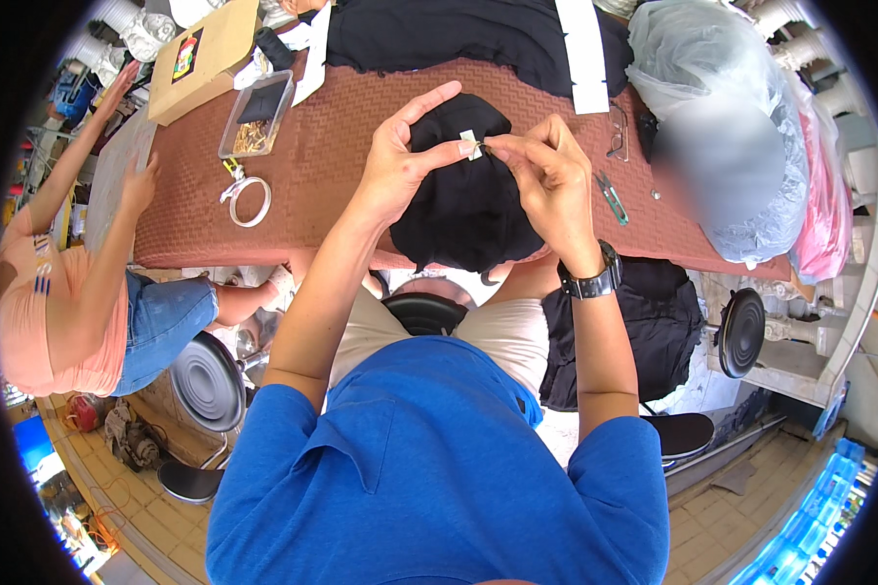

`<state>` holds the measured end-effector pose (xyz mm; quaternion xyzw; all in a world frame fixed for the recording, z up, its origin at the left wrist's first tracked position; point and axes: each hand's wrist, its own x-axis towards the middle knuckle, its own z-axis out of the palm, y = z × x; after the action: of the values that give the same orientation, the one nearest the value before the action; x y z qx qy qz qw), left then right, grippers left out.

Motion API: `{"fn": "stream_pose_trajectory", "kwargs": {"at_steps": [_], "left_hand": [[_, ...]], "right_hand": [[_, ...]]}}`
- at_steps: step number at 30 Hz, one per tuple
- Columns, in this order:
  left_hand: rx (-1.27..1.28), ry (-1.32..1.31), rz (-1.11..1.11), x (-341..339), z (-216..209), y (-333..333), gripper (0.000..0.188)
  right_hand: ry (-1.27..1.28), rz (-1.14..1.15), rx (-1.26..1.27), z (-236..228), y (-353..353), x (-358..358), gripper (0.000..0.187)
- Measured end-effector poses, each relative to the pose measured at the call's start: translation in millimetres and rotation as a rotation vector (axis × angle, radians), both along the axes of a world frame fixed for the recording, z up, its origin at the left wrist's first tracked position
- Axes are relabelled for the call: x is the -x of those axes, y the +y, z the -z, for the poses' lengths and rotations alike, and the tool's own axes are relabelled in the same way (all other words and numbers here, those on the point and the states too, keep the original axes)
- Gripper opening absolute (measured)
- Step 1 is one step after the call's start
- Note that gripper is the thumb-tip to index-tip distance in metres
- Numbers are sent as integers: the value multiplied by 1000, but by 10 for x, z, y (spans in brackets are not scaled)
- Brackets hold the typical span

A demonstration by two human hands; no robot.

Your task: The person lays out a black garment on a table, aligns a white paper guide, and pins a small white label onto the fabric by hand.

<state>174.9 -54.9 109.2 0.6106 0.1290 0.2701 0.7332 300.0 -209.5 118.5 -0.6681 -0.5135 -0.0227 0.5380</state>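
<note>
A black cloth garment (463,219) lies bunched over the near edge of the table, below and between my hands. My left hand (395,168) grips its upper part, thumb pressed beside a small white tag (469,136) and index finger stretched upward. From the right, my right hand (556,185) comes in closed, thumb and index finger pinched at the tag's edge. A tiny thin piece shows at those fingertips, too small to name. Between the two hands the tag sits flat against the black cloth.
A clear plastic box (273,115) of small gold-coloured pieces stands left, near a cardboard box (200,54) and a white ring (251,202). Thread snips (612,198) and eyeglasses (618,132) lie right, before large plastic bags (702,58). Another person (78,302) sits at left.
</note>
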Motion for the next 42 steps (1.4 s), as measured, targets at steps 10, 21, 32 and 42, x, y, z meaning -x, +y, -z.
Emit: {"fn": "stream_pose_trajectory", "kwargs": {"at_steps": [10, 21, 32, 42], "left_hand": [[94, 19, 87, 12, -22, 8, 69], [-187, 30, -92, -69, 76, -86, 67], [-212, 110, -115, -70, 4, -149, 65], [-371, 181, -171, -80, 182, -18, 67]], "right_hand": [[157, -54, -8, 98, 21, -83, 13], [37, 47, -7, -25, 21, 176, 18], [-50, 123, -197, -182, -24, 162, 5], [105, -131, -839, -1582, -1476, -252, 14]]}}
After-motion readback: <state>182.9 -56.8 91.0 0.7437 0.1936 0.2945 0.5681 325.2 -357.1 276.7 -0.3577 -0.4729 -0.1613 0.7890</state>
